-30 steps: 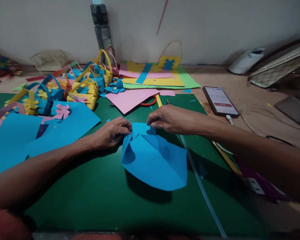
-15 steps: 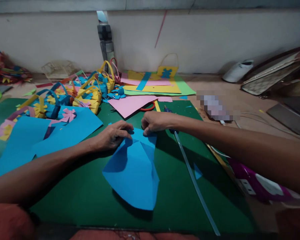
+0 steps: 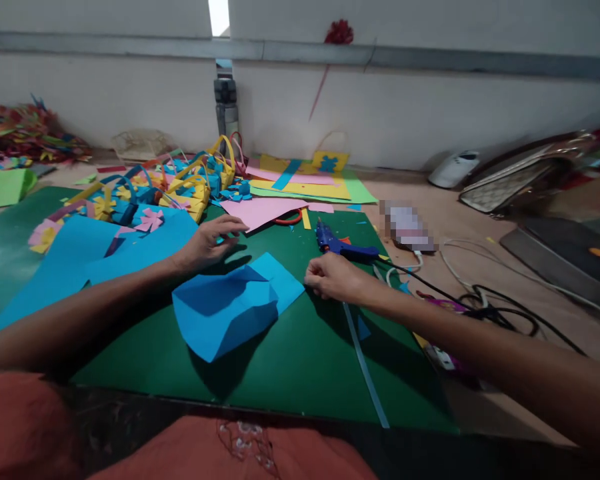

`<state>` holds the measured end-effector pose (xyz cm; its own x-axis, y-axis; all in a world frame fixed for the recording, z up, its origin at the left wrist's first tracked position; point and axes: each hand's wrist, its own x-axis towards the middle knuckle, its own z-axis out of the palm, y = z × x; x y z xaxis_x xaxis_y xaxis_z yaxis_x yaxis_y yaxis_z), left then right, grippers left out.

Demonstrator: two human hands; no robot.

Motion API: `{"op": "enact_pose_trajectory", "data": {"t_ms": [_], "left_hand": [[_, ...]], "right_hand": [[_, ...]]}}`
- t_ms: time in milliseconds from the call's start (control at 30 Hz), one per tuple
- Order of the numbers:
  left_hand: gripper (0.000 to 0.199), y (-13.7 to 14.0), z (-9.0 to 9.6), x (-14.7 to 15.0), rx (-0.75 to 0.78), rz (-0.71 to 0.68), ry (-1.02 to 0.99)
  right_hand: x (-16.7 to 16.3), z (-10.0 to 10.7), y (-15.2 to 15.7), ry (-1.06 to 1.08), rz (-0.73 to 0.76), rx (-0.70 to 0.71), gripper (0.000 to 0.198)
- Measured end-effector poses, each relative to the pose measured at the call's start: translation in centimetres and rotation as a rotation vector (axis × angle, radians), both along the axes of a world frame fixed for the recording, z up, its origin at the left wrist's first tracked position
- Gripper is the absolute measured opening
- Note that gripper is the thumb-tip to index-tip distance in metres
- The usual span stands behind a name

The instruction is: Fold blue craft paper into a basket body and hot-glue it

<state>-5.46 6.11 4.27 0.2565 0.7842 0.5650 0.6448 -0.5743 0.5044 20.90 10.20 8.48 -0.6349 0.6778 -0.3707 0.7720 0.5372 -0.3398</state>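
With your left hand [image 3: 209, 244] loosely open and empty, the folded blue paper [image 3: 230, 299] on the green board [image 3: 305, 373] could spring apart unpinned, while your curled right hand [image 3: 336, 276], its hold unclear, might bump the glue gun [image 3: 331, 242].

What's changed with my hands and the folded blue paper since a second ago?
The folded blue paper has turned, its wide end swinging left. Your left hand has let go and is apart from it; your right hand is at its right corner. The pink sheet stayed put.
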Motion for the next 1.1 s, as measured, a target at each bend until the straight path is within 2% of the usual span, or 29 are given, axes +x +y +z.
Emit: {"op": "enact_pose_trajectory", "data": {"t_ms": [100,233,333,400,533,633,733,833,933,1100], "left_hand": [[0.025,-1.1,2.0,-0.5,-0.008,0.124,-0.06],[0.025,-3.7,4.7,-0.3,0.02,0.255,-0.084],[0.022,-5.6,6.0,0.7,0.1,0.269,-0.046],[0.021,-6.6,6.7,1.6,0.173,0.246,0.009],[0.025,-8.6,8.4,3.2,0.383,0.227,0.228],[0.036,-10.1,9.1,4.1,0.526,0.238,0.362],[0.036,-10.7,8.3,5.1,0.603,0.176,0.527],[0.031,-10.1,6.1,6.1,0.57,0.043,0.685],[0.025,-9.0,3.6,6.7,0.434,0.012,0.79],[0.033,-9.0,1.1,7.1,0.235,-0.055,0.841]], "right_hand": [[0.1,1.0,-0.7,0.062,0.099,0.142,0.015],[-2.2,1.5,-0.9,0.13,0.237,0.235,0.023],[-4.9,1.0,-0.9,0.174,0.339,0.252,0.031],[-6.5,0.7,-0.8,0.178,0.36,0.253,0.021],[-7.9,0.5,-0.2,0.179,0.231,0.209,0.007],[-7.2,0.5,0.8,0.201,0.052,0.087,0.007],[-5.9,0.2,1.4,0.226,-0.134,-0.116,0.016],[-4.8,-0.2,0.9,0.269,-0.285,-0.286,0.019],[-4.0,-0.4,-0.3,0.312,-0.391,-0.417,0.019],[-3.0,-0.4,-2.1,0.361,-0.507,-0.589,0.023]]}}
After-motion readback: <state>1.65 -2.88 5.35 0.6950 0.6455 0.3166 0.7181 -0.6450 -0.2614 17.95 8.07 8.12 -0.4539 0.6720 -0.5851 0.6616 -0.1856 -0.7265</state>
